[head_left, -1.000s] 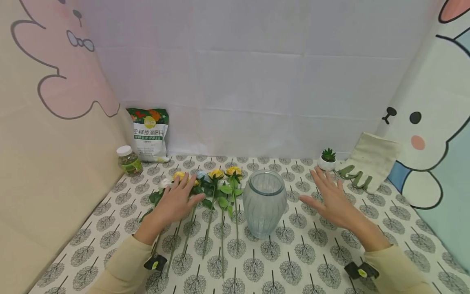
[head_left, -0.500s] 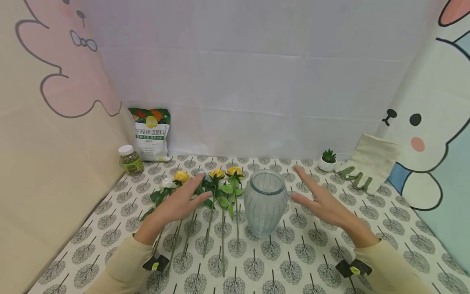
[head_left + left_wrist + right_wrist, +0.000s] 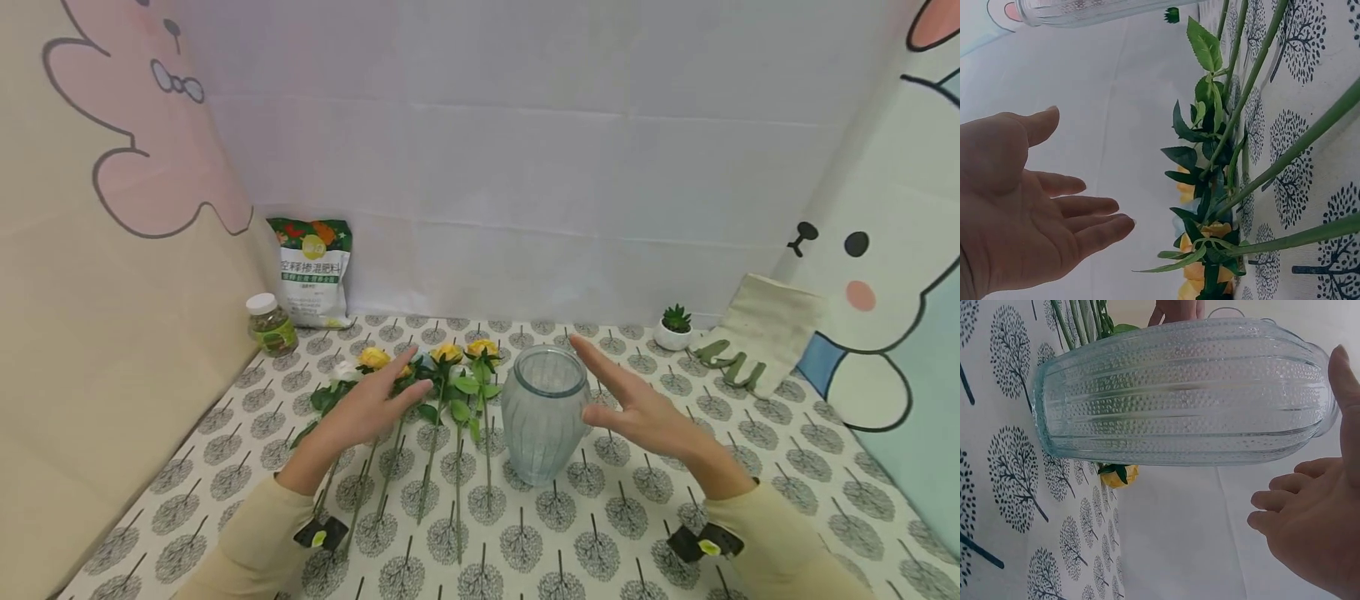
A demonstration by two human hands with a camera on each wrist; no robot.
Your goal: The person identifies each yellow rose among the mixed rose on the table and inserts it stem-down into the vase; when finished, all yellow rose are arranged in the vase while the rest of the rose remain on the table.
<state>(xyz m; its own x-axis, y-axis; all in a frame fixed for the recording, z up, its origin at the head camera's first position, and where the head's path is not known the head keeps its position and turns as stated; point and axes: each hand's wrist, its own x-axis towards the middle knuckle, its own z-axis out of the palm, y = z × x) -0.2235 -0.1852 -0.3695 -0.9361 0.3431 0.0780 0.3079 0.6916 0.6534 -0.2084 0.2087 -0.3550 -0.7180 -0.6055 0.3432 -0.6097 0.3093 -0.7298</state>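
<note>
Nearing glass vase [image 3: 542, 429]: right hand [image 3: 641, 410], closer than before.

On the bag [image 3: 312, 273], we read one big dark line of Chinese characters: 释掺混肥料, plus a first character at the left edge that we take as 空 or 控, can't tell which. Green band [image 3: 309, 278] just under it: smaller pale characters, too blurred for us. Yellow disc [image 3: 313, 247] above: more pale characters, also blurred. Fine print lower on the bag, too small. Jar [image 3: 272, 325] beside it has a green label [image 3: 278, 338]; we can't read the print.
</note>
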